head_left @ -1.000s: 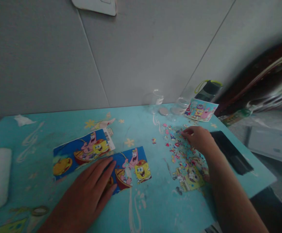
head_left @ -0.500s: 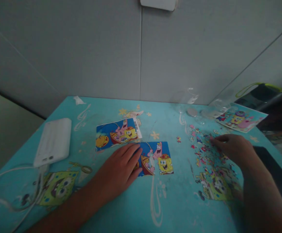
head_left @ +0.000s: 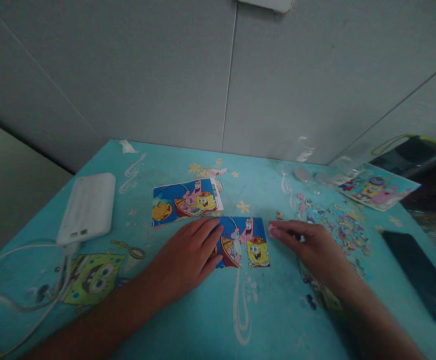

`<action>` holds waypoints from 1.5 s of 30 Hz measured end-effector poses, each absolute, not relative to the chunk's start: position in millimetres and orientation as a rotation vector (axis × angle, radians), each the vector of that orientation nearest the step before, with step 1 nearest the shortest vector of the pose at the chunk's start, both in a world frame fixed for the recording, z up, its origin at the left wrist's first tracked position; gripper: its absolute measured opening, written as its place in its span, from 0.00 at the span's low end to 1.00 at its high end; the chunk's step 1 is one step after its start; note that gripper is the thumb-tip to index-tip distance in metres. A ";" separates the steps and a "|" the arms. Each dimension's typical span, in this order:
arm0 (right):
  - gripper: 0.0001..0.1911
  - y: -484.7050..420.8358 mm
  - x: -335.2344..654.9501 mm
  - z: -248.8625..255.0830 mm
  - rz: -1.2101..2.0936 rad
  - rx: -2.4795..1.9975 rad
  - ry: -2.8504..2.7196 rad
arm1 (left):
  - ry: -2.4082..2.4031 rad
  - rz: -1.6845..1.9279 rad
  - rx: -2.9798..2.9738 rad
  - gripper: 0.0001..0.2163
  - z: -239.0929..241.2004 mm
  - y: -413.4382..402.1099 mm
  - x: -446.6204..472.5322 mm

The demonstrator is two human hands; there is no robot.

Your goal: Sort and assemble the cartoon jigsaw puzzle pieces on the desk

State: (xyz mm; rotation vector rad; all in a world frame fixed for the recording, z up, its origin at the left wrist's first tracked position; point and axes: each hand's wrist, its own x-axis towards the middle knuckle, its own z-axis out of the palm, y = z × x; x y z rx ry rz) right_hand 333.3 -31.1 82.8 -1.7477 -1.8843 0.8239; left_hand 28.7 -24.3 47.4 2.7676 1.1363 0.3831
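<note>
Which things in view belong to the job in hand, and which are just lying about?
In the job:
partly assembled puzzle, under the left hand
small pink piece, pinched by the right hand
loose pieces
blue picture card, matching artwork, probably the reference

Apparently just lying about:
white device with cables
dark flat object
crumpled white scrap

The jigsaw picture (head_left: 257, 251) lies flat on the tabletop (head_left: 202, 320), its left part hidden beneath my left hand (head_left: 189, 255). What I can see of it is deep blue, with a pink figure, a brown-red boat and a yellow square figure at the right end; a pale gap breaks the image between boat and yellow figure. Pinched in the fingertips of my right hand (head_left: 308, 245) is a small pink piece (head_left: 272, 229), just beside the picture's right edge, its outline too blurred to make out.
</note>
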 end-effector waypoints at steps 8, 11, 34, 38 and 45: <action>0.12 -48.1 280.6 70.6 0.984 -1.646 -1.967 | 1.143 0.364 2.740 0.22 49.4 -24.1 29.6; 0.12 -45.6 288.2 75.8 0.893 -1.645 -2.020 | 1.142 0.374 2.754 0.22 49.5 -24.9 29.6; 0.14 -47.8 285.6 62.7 0.774 -1.465 -2.236 | 1.133 0.381 2.752 0.22 47.5 -24.8 29.9; 0.11 -48.1 285.2 64.6 0.814 -1.458 -2.202 | 1.136 0.378 2.757 0.22 47.4 -24.2 29.3; 0.07 -47.2 287.3 66.8 0.969 -1.448 -2.086 | 1.143 0.381 2.770 0.22 48.3 -25.3 29.9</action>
